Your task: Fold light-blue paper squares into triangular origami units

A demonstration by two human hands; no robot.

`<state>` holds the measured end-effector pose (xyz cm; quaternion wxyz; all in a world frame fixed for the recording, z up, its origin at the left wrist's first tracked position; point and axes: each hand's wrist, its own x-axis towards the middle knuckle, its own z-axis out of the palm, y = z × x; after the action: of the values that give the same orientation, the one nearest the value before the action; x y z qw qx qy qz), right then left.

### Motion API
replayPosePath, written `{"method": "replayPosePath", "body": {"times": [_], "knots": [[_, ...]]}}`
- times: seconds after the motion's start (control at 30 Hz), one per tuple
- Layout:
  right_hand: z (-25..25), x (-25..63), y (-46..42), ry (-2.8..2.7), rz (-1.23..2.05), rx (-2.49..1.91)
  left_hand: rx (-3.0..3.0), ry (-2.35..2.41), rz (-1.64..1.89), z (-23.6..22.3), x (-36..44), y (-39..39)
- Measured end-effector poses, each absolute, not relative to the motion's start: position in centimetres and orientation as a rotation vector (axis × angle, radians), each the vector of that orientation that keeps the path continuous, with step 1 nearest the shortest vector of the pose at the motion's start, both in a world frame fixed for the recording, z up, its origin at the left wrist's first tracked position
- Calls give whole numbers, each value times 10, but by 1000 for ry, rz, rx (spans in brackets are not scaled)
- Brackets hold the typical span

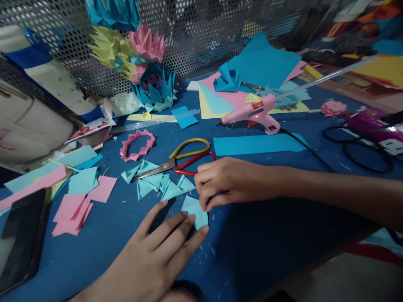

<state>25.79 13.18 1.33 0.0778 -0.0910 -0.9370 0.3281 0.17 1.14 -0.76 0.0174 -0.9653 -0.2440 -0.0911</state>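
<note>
Matte pink paper squares (71,214) lie layered left of the left grip (157,251); sharp-creased aqua triangles (172,191) sit just beyond it, partly under metal-bladed scissors (171,164). The left grip, fingers spread, rests on a flat aqua paper square (192,204) on the tabletop (91,251); the curled right grip (222,182) pinches its edge. Beyond that grip lies a pink plastic glue gun (252,113).

No words, brands or numbers are reading clearly. The pink plastic hot-glue gun (242,115), far centre-right, is carrying an orange-red label (257,105) on its body; any print is coming out too small. A white cup with a red band (344,21), far right, is blurring past reading. The purple plastic device (367,121), right, is showing pale panels, nothing legible.
</note>
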Motion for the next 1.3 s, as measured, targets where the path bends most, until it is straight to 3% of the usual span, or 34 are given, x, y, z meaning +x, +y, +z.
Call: {"method": "replayPosePath", "body": {"times": [0.47,1.3], "knots": [[13,251,111,-2788,901,-563,-2996,-748,-282,-9,2,12],[8,247,97,-2874,666,-693,-3003,-728,-336,-8,0,13]]}}
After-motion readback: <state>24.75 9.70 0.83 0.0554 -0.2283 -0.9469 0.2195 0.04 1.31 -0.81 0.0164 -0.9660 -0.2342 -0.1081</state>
